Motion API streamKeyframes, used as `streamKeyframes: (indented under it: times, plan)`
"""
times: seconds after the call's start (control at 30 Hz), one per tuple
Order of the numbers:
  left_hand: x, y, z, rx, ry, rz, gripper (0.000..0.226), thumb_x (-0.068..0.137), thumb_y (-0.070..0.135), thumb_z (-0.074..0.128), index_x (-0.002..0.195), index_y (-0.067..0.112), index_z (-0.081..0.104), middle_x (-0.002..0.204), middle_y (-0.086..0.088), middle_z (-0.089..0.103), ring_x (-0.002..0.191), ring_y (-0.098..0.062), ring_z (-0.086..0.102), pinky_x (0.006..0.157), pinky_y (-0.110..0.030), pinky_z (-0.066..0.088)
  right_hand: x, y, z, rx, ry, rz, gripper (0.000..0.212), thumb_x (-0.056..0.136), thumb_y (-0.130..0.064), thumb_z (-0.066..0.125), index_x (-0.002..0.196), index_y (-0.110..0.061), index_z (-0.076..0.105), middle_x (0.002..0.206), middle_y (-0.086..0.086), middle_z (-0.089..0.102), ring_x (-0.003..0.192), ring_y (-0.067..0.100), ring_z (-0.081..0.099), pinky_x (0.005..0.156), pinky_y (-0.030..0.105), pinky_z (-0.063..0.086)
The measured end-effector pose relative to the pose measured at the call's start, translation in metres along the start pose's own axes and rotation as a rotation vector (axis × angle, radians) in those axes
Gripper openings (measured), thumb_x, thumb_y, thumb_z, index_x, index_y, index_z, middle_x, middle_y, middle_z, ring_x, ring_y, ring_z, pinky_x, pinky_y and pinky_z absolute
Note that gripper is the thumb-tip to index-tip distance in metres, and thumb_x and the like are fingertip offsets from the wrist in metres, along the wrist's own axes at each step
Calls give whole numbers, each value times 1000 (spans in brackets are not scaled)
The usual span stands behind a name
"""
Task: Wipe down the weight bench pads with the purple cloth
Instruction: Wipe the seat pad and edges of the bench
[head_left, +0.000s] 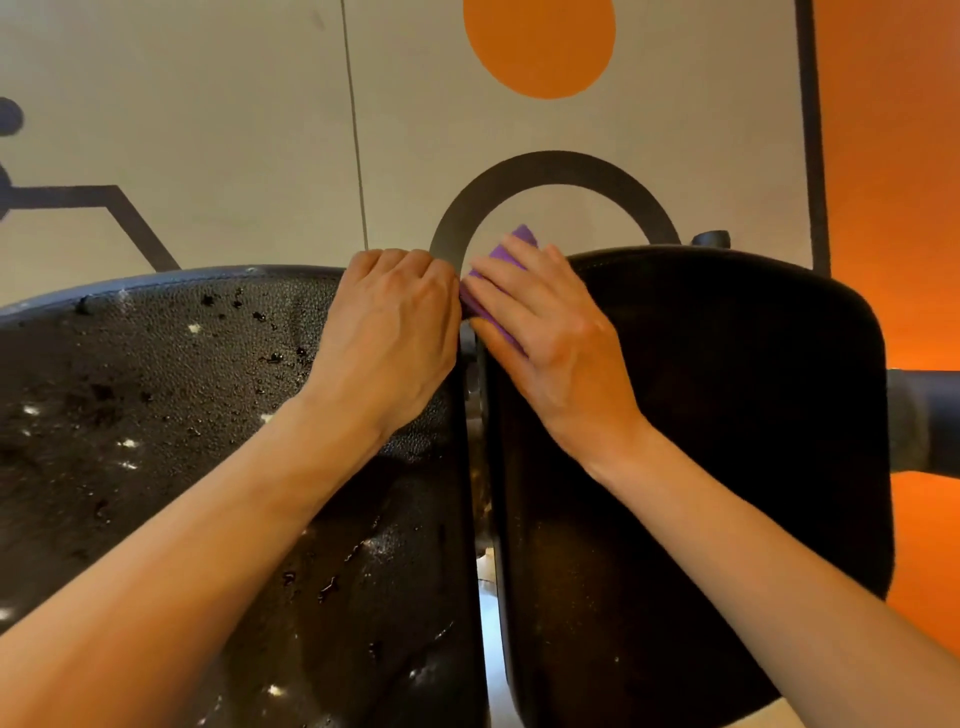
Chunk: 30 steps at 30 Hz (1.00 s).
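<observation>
Two black, pebble-textured vinyl bench pads are lying side by side with a narrow gap (480, 519) running between them. The left pad (156, 415) is showing scattered wet droplets and pale specks across its surface. The right pad (727, 415) is looking darker and mostly free of droplets.

The left hand (387, 338) is resting at the inner edge of the left pad near its far corner, its fingers curling over the edge toward the gap; what they are holding, if anything, cannot be told. The right hand (545, 338) is lying with fingers extended and close together, pressing the folded purple cloth (501, 296) against the inner edge of the right pad at the top of the gap. The cloth is showing above and beside the fingers, touching the knuckles of the left hand.

Beyond the pads, a grey floor (234, 130) is carrying an orange circle (540, 41), a dark painted arch (550, 171) and dark lines. An orange surface (893, 182) is occupying the right side, where a dark metal tube (930, 415) is projecting beside the right pad.
</observation>
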<state>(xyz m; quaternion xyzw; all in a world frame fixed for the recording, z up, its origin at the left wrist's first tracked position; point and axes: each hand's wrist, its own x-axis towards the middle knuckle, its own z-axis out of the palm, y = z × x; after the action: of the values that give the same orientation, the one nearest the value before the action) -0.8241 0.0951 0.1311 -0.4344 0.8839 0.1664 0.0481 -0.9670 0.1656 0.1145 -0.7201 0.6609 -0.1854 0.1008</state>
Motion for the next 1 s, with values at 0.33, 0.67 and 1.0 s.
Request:
streamKeyframes:
  times: [0.33, 0.67, 1.0]
  plan:
    - [0, -1, 3, 16, 30, 29, 50, 89, 28, 15, 93, 11, 62, 92, -9, 67, 89, -31, 62, 86, -40, 40, -18, -8, -2, -88, -36, -2, 38, 96, -8, 56, 134, -4, 54, 145, 12, 47, 142, 31, 33, 120, 42, 21]
    - [1, -4, 7, -2, 58, 36, 49, 95, 27, 19, 104, 10, 64, 103, -10, 68, 97, -32, 62, 92, -42, 41, -86, -19, -2, -13, -88, 65, 45, 98, -14, 48, 143, -12, 42, 153, 7, 36, 146, 28, 23, 121, 44, 14]
    - [-18, -13, 0, -94, 108, 125, 48, 101, 24, 26, 139, 5, 47, 145, -13, 49, 139, -29, 39, 121, -40, 12, -121, -45, -4, 159, -109, 156, 53, 92, 4, 57, 142, -3, 42, 152, 11, 36, 147, 27, 22, 119, 45, 24]
